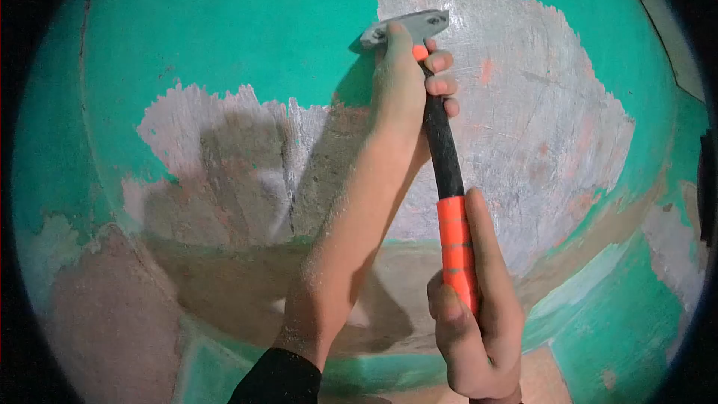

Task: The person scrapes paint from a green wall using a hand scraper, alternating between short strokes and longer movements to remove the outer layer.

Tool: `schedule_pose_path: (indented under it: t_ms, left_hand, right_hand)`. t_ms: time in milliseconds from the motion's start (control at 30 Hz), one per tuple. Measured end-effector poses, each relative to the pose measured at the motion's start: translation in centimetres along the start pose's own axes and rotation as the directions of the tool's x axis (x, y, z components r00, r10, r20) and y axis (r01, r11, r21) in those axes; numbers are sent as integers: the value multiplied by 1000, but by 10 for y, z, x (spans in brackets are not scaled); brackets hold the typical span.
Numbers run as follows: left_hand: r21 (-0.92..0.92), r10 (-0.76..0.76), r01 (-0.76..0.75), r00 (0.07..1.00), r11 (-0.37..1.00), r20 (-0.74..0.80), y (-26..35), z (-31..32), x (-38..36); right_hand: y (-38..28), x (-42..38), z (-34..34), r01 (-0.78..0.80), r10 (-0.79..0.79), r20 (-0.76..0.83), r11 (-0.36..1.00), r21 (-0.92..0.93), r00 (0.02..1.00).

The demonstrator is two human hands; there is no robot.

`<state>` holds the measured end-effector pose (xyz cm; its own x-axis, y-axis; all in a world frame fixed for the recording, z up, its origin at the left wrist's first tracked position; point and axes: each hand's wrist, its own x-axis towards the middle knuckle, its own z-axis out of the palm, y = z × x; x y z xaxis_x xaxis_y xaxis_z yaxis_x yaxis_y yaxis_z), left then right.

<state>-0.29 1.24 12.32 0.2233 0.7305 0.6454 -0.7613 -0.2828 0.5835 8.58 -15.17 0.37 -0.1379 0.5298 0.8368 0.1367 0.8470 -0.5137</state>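
Scraper (446, 151) slants from top center toward lower right of the frame before a patchy green wall (224, 22), left hand (402, 82) clasped around its neck (420, 53), thumb (399, 34) on the gray head (429, 24), right hand (482, 329) closed around the orange grip (455, 233)

On the long-handled metal scraper (447, 157), we identify a grey head (422, 24), black shaft (441, 127) and orange grip (455, 232) with thin dark bands. We note green wall paint (224, 22), mottled grey-pink patches (523, 105) and a black sleeve (280, 378).
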Motion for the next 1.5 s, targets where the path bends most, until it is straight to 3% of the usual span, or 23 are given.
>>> schedule_pose_path:
  t_ms: [133,233,333,433,500,533,633,667,700,767,800,933,1067,1167,1200,1300,1433,1500]
  left_hand:
    - [84,-63,69,995,994,-76,-9,-3,-21]
    - [40,-75,77,996,996,-43,-2,-2,-10]
    - [38,-11,12,1000,999,-25,1,4,-5]
    - [39,-40,42,998,998,-52,0,5,-13]
    - [68,-43,49,996,996,-82,0,8,-15]
    - [-10,-24,24,999,1000,-30,2,3,-4]
    - [-65,-28,30,999,997,29,6,4,3]
    - [-24,-20,20,1000,1000,13,4,2,-4]
    - [-5,-29,29,1000,1000,-12,2,2,-10]
    - [41,-42,44,998,998,-54,0,3,-15]
    - [-21,-58,59,998,998,10,4,1,-5]
    - [-27,-6,7,999,1000,35,7,3,3]
    - [70,-36,40,998,997,-55,6,7,-9]
    - [-28,-30,32,997,999,71,16,5,15]
    - [25,7,-9,998,1000,56,13,6,11]
    - [88,-60,66,995,994,-76,6,9,-12]
    - [-35,13,-10,997,999,82,19,12,16]
    - [-40,-23,24,1000,999,17,19,14,11]
  right_hand:
    - [-2,-11,5,-37,39,-34,996,75,999]
    - [-5,-6,2,-22,22,-5,993,114,1000]
    - [14,1,-4,144,-144,-6,990,0,990]
    - [8,-7,-11,112,-115,41,991,69,993]
    - [10,-6,-11,149,-153,54,987,61,987]
    - [20,4,-12,230,-229,58,973,-9,972]
    - [1,16,10,147,-140,-134,988,39,981]
    - [-23,6,10,-129,135,-120,990,60,983]
    - [-36,2,10,-388,394,-101,919,76,914]
    - [-34,5,11,-336,348,-96,934,121,933]
    - [-34,7,12,-322,335,-105,938,129,936]
    - [-36,14,16,-305,320,-127,945,119,939]
    - [-34,11,14,-330,341,-96,937,112,935]
    - [-31,19,18,-305,322,-128,943,134,938]
    - [-31,21,19,-290,310,-143,946,144,940]
    - [-42,6,11,-403,414,-89,908,114,906]
    - [-38,23,12,-284,298,-109,950,133,948]
    - [-38,25,7,-254,271,-81,951,178,959]
